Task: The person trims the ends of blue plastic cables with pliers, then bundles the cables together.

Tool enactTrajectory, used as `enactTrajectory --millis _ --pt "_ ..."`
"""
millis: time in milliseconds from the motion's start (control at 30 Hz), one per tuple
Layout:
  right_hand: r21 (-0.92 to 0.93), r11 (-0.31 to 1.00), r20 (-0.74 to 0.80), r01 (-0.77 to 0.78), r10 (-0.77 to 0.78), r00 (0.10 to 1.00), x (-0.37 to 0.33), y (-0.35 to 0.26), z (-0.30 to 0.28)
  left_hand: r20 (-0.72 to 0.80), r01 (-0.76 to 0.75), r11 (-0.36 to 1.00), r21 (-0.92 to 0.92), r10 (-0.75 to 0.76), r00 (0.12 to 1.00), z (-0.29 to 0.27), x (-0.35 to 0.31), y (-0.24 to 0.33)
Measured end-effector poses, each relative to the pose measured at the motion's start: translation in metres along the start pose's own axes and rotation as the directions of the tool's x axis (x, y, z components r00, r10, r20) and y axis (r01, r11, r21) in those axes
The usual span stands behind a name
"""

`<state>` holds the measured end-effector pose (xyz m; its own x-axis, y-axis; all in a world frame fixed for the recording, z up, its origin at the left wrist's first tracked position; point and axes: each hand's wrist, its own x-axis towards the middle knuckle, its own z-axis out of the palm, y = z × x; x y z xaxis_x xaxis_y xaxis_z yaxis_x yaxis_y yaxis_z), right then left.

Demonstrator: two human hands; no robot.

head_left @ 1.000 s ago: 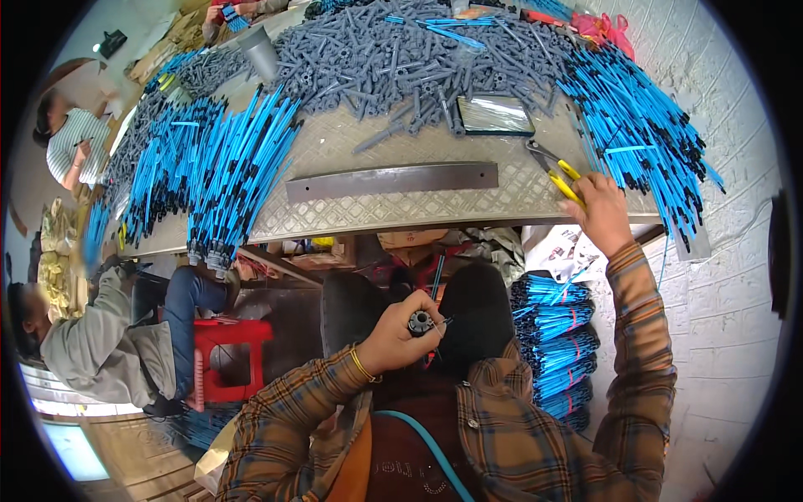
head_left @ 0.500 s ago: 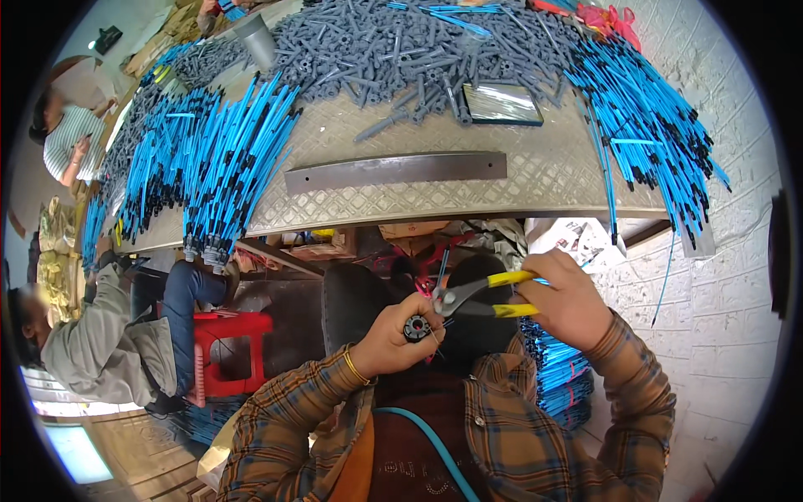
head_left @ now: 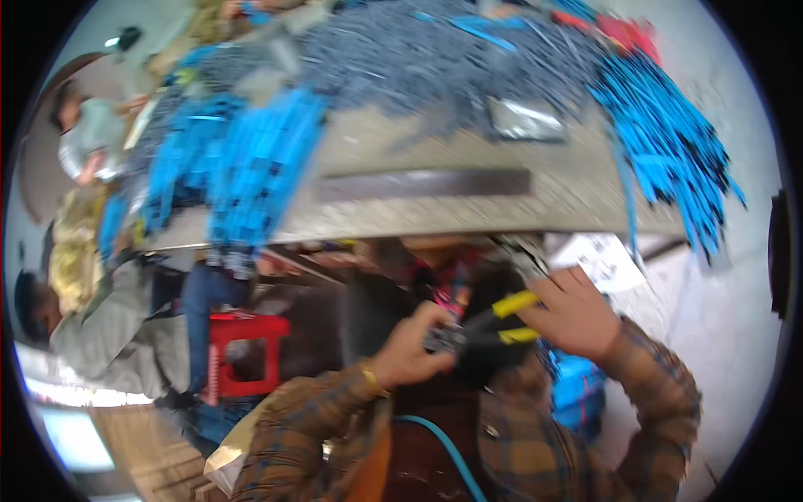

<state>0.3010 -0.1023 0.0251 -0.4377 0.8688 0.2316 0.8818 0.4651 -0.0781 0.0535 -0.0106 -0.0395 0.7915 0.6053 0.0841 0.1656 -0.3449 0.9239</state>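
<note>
Over my lap, my left hand (head_left: 408,348) is closed around a dark grey round-ended plastic part (head_left: 437,339). Yellow-handled pliers (head_left: 515,304) are in the grip of my right hand (head_left: 579,315), their two handles spread apart. The dark head of the pliers reaches left to the grey part and seems to touch it. Blur hides whether the jaws are closed on it.
Ahead is a table (head_left: 368,219) with a flat metal bar (head_left: 427,183), a heap of grey plastic parts (head_left: 435,58) and bundles of blue rods (head_left: 263,159). A red stool (head_left: 251,356) and a seated person (head_left: 125,335) are at left.
The whole view has shifted and blurred. The pliers' head has come down from above my left fist to the end of the grey part. Both hands keep their grips.
</note>
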Motion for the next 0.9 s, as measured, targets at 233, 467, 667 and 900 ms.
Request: enactTrajectory --millis 233,467,667,900 --pt "-0.13 0.945 -0.117 0.299 -0.315 0.942 0.006 0.04 -0.001 0.302 -0.141 0.966 -0.215 0.204 0.931 0.035 0.006 0.005" --pt "-0.099 0.989 0.014 0.106 -0.105 0.994 -0.012 0.026 -0.007 0.033 -0.094 0.98 -0.177 0.102 0.994 0.033 0.006 -0.006" --pt "0.406 0.908 0.335 -0.104 -0.042 0.941 -0.016 0.016 -0.004 -0.083 -0.07 0.992 -0.1 0.062 0.995 0.013 0.007 0.0" --pt "0.601 0.747 0.472 -0.284 -0.046 0.88 -0.027 0.014 -0.01 0.062 0.005 0.986 -0.164 0.005 0.998 0.024 0.009 -0.002"
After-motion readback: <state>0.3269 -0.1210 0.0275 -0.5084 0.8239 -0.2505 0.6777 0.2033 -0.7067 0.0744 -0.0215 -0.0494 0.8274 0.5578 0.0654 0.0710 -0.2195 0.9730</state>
